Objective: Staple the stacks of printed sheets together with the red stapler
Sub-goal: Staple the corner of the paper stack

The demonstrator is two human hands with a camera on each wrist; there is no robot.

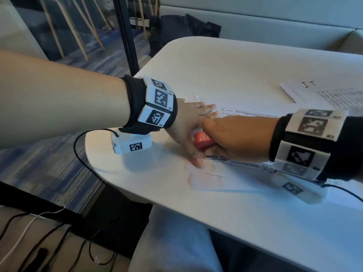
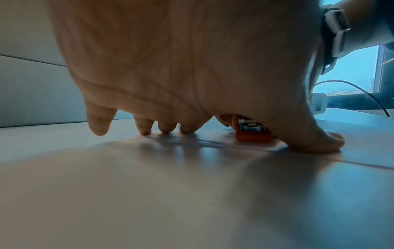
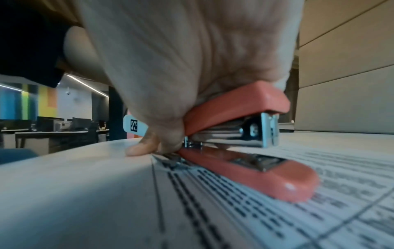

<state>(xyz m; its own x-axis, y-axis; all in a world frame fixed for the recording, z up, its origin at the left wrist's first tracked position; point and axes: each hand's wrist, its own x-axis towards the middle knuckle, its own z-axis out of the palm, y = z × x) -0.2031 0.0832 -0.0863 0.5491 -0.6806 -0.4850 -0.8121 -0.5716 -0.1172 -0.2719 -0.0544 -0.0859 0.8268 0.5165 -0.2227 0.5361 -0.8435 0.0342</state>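
While the red stapler point(image 3: 245, 148) is sitting on top of the printed sheets point(image 3: 277, 210) near their corner, its base is lying flat on the paper rather than under it, so by my reading no page is yet between the metal magazine and the anvil. Its mouth is gaping, the red top lever tilting up from the hinge. Its long axis is running across the sheet, with the open nose pointing in over the print and the hinge end lying toward the paper's corner, where a staple or clip seems to be showing in the head view, though it is too small to be sure.

Directly over it, the right hand point(image 1: 235, 138) is wrapping the lever from above, fingers curling round the top and sides, so this hand is the one on the tool. Just beside it, the left hand point(image 1: 186, 126) is lying spread and open, its fingers point(image 2: 145, 129) touching the paper beyond the stapler and its thumb point(image 2: 319, 141) pressing the sheet down near the corner; it is holding nothing.

I judge that the coming move is turning on getting the corner of the stack into the stapler's mouth.

Farther out, a second stack point(image 1: 334, 93) is lying well apart on the white counter point(image 1: 235, 222).
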